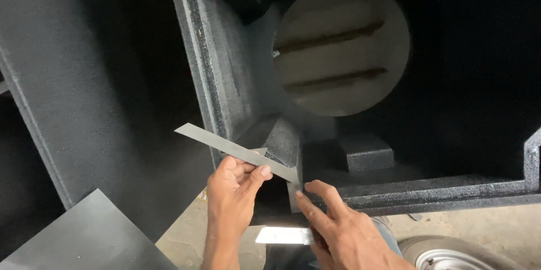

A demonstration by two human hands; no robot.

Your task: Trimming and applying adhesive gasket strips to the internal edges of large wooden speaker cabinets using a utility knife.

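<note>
Head view: my left hand (pixel 231 191) pinches a thin grey metal strip (pixel 236 152) between thumb and fingers, laid slantwise against the lower corner of the black textured cabinet (pixel 220 78). My right hand (pixel 344 230) has its fingers spread, the forefinger touching the strip's lower end, with a bright flat piece (pixel 282 235) beneath it. The strip lies loose, not yet fixed. A round opening (pixel 341 47) shows above.
</note>
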